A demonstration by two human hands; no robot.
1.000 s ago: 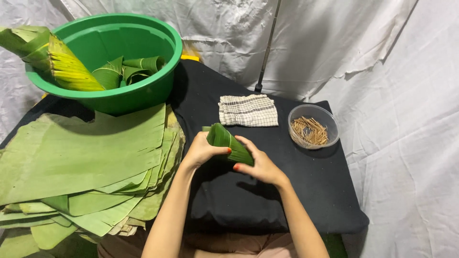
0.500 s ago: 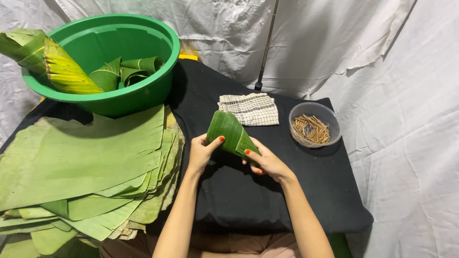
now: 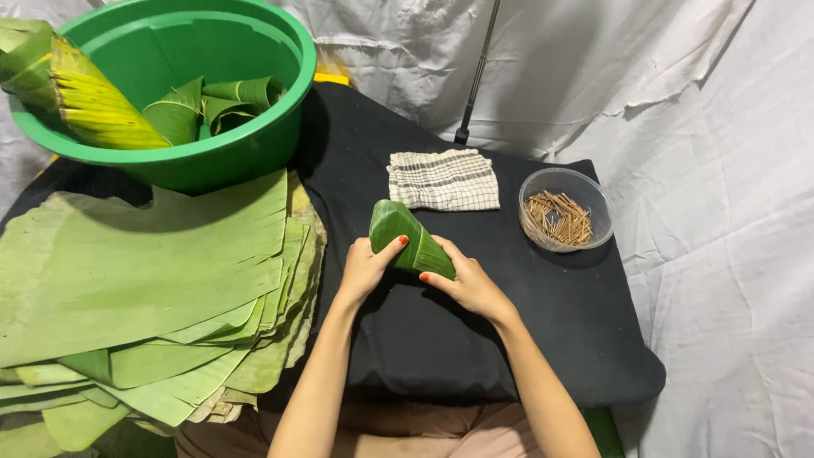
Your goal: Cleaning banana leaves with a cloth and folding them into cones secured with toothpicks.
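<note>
Two bare forearms come up from the bottom edge and meet over the black cloth (image 3: 441, 339) that covers the small table. The left hand (image 3: 366, 270) and the right hand (image 3: 466, 284) both grasp one rolled leaf cone (image 3: 407, 237), which is just above the cloth, near the middle of it. The left hand closes on the wide end of the cone, with the thumb on top; the right hand wraps the narrow end from the other side, fingers curled around it. The cone is tilted, its wide end pointing up and away from the person.

On the left side lies a thick stack of flat green leaves (image 3: 144, 288); its edge overlaps the black cloth, beside the left forearm. Behind the cone, well apart from the hands, rests a folded checked towel (image 3: 443, 180). To the right of the towel stands a clear bowl (image 3: 566, 209) with thin wooden sticks (image 3: 560, 219) inside.

Farther back on the left stands a big green basin (image 3: 186, 85). It contains several finished leaf cones (image 3: 212, 106), and one long yellowish leaf (image 3: 85, 93) leans over its rim. White sheeting (image 3: 593, 76) hangs behind everything.
</note>
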